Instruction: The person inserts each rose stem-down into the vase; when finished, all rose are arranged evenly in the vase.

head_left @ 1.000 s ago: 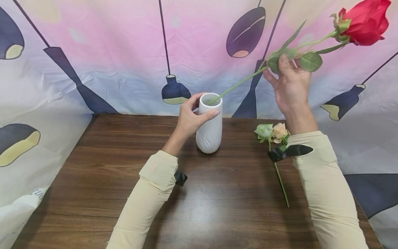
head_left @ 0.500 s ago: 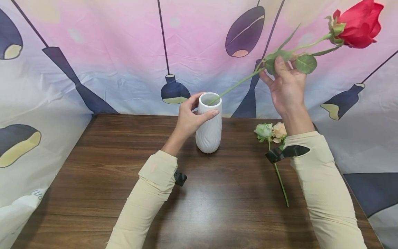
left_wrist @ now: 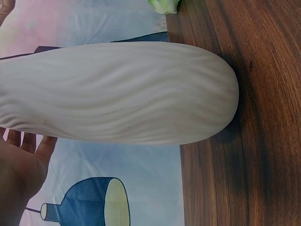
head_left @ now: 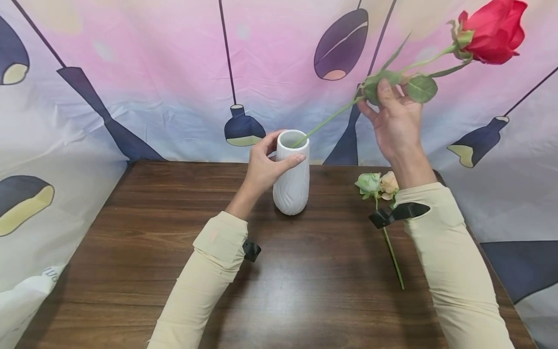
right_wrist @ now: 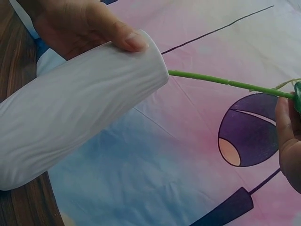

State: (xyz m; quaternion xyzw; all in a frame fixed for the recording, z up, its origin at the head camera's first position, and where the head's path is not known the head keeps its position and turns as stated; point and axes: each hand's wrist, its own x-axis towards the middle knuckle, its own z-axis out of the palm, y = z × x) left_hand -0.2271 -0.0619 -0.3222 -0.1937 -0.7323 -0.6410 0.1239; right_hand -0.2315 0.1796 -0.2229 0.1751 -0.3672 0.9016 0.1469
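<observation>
A white vase (head_left: 291, 186) with wavy ridges stands upright near the back of the table. My left hand (head_left: 267, 162) grips it just below the rim, thumb across the front. Up to the right, my right hand (head_left: 397, 118) pinches the leafy stem of a red rose (head_left: 494, 31). The rose leans to the right, and the lower end of its green stem (right_wrist: 225, 81) passes into the vase mouth. In the left wrist view the vase (left_wrist: 122, 94) fills the middle, with the left hand's fingers at its upper part.
On the wooden table (head_left: 152, 232), right of the vase, lies a stem with a pale green flower (head_left: 368, 183) and a peach flower (head_left: 389, 184), partly behind the right sleeve. A fabric backdrop (head_left: 174, 72) with printed lamps hangs behind the table.
My right hand and the red rose have moved left, toward the vase, the stem end staying inside its mouth. The left hand keeps its grip on the vase.
</observation>
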